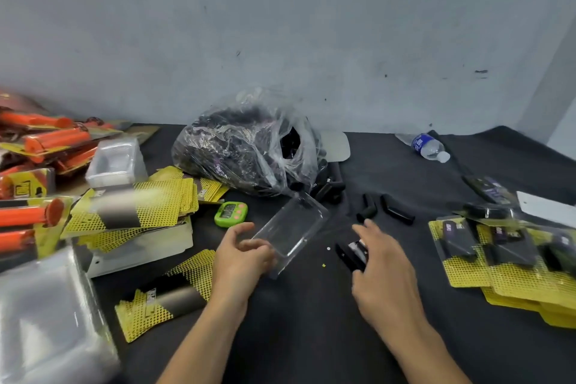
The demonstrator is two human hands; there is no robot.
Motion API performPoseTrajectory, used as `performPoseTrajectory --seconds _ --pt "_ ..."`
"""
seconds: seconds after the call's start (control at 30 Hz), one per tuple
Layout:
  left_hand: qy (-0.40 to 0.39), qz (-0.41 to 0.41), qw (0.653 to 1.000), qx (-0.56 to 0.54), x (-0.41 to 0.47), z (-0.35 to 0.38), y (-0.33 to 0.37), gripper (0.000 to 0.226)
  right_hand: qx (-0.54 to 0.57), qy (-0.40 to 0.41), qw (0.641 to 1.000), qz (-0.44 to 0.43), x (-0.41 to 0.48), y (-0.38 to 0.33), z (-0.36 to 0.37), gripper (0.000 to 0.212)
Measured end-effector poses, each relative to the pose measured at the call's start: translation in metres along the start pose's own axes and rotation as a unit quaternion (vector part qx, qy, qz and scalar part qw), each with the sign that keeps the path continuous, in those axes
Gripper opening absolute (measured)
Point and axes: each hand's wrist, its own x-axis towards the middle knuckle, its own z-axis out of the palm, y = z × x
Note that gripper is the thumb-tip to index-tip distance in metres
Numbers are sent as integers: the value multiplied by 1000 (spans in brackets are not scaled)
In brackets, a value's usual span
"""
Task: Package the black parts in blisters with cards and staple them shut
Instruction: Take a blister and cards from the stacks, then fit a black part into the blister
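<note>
Grips clear blister (pixel 291 227) at frame centre in left hand (pixel 243 262), tilted, likely for filling. Stretches right hand (pixel 386 271), fingers relaxed and empty, over stapler (pixel 346 254) toward black parts (pixel 388 210) centre-right.

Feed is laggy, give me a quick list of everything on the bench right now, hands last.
blister: one, clear, centre, near end in left hand
stapler: one, black, under right hand
loose parts: several, black, beyond right hand
bag: one, clear, full of black parts, back centre
cards: many, yellow-black, left piles
timer: one, green, left of blister
finished packs: stack, yellow-black, right
bottle: one, clear, blue label, lying back right
empty blisters: stack, clear, back left
orange packs: several, far left
left hand: grips blister
right hand: fingers extended, above stapler
</note>
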Motion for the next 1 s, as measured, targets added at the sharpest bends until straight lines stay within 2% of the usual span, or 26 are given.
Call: performPoseTrajectory --seconds 0.03,0.07,0.13,0.2,0.27,0.33,0.4,0.47,0.53,0.6,0.67,0.73,0.8,0.9,1.0 --pt "12 43 991 123 -4 -1 0 41 -49 23 998 -17 6 3 -3 80" --pt "25 91 965 246 -8 -1 0 31 -105 32 994 -30 10 5 -4 77" --pt "52 137 892 428 -18 1 0 9 -219 -5 974 -51 14 8 -7 68" --pt "72 155 847 503 -21 6 -2 28 -266 -43 961 -68 9 9 -6 62" --pt "46 223 846 482 -17 7 -5 28 -263 -42 959 -98 2 9 -3 55" --pt "-46 265 854 446 -10 9 -8 42 -235 -2 961 -148 -3 6 -1 51" --pt "-90 257 853 445 -7 12 -6 36 -215 9 964 -155 -4 0 1 52" --pt "-52 249 846 469 -7 16 -6 21 -180 23 973 -141 0 -1 0 53" --pt "52 259 837 479 -8 18 -7 14 -103 53 985 -131 4 4 -4 51" --pt "141 262 830 472 -6 14 -8 19 2 114 989 -96 11 9 -10 44" --pt "137 239 828 488 -4 13 -11 34 49 139 989 -35 25 8 -17 34" --pt "110 213 832 501 -2 17 -14 40 -23 77 997 -2 49 5 -21 29" --pt "92 186 849 486 0 20 -15 34 -125 -17 992 23 76 -1 -22 28" --pt "69 156 877 449 1 17 -13 27 -193 -160 966 61 105 -12 -19 37" --pt "64 152 882 441 -2 16 -12 26 -253 -283 924 50 125 -18 -18 31"
